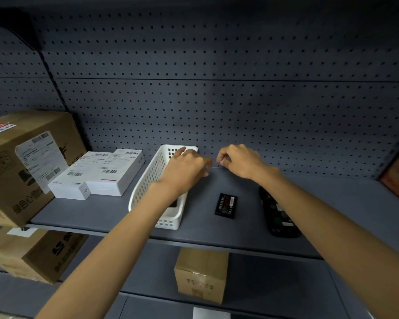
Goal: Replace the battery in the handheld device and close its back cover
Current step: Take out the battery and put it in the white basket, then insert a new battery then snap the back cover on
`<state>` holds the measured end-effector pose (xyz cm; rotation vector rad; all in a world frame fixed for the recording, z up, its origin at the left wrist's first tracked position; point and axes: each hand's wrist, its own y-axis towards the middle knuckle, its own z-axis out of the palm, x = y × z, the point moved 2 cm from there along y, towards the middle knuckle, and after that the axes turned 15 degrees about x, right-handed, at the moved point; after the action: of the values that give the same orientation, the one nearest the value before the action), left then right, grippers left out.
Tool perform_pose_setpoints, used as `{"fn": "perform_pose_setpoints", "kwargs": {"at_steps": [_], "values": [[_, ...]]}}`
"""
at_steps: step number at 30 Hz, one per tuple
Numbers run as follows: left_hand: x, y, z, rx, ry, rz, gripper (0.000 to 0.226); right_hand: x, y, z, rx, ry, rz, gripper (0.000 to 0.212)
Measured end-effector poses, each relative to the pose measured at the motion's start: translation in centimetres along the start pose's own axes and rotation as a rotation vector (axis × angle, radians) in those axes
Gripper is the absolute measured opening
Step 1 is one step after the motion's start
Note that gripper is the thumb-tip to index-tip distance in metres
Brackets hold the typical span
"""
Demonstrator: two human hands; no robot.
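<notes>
A black handheld device (278,215) lies on the grey shelf (217,229) at the right, back side up with its battery bay uncovered. A black battery (226,205) with a red label lies flat to its left. My left hand (186,168) hovers over the far end of a white perforated basket (148,187), fingers curled and holding nothing that I can see. My right hand (238,160) is raised near the shelf's back wall, fingers loosely curled, empty as far as shown. Something dark lies inside the basket, mostly hidden by my left forearm.
Two white boxes (101,173) with barcode labels sit left of the basket, beside a large cardboard carton (25,162). A pegboard wall (217,100) backs the shelf. A lower shelf carries more cartons (32,254) and a small brown box (200,275).
</notes>
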<state>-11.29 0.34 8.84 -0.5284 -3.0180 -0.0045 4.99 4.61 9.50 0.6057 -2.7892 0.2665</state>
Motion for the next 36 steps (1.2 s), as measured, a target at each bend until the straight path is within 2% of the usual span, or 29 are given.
{"fn": "perform_pose_setpoints", "kwargs": {"at_steps": [6,11,14,17,19,22,24,27,36], "values": [[-2.8,1.2,0.6,0.033,-0.020,0.005,0.034,-3.2,-1.6,-0.1,0.043,0.005,0.008,0.019],[-4.4,1.2,1.4,0.122,-0.021,-0.029,0.041,-5.1,-2.1,1.3,0.106,0.019,0.011,0.024],[-5.2,0.9,2.1,0.224,-0.013,-0.059,0.048,-5.6,-2.4,2.9,0.257,0.022,-0.012,0.035],[-5.8,0.7,3.2,0.392,-0.019,-0.086,0.058,-5.5,-2.9,4.8,0.431,0.002,-0.050,0.038],[-6.1,0.6,4.0,0.501,-0.041,-0.093,0.065,-5.5,-3.4,6.0,0.466,-0.024,-0.078,0.055],[-6.2,0.4,4.7,0.542,-0.103,-0.080,0.073,-5.4,-4.0,7.2,0.392,-0.063,-0.140,0.078],[-6.2,0.5,4.8,0.549,-0.151,-0.086,0.076,-5.4,-4.1,7.5,0.318,-0.104,-0.170,0.085],[-6.4,0.7,5.0,0.570,-0.222,-0.099,0.079,-5.4,-4.1,7.8,0.305,-0.125,-0.158,0.096],[-6.3,0.7,5.1,0.538,-0.265,-0.120,0.084,-5.1,-4.1,8.1,0.230,-0.071,-0.155,0.088]]}}
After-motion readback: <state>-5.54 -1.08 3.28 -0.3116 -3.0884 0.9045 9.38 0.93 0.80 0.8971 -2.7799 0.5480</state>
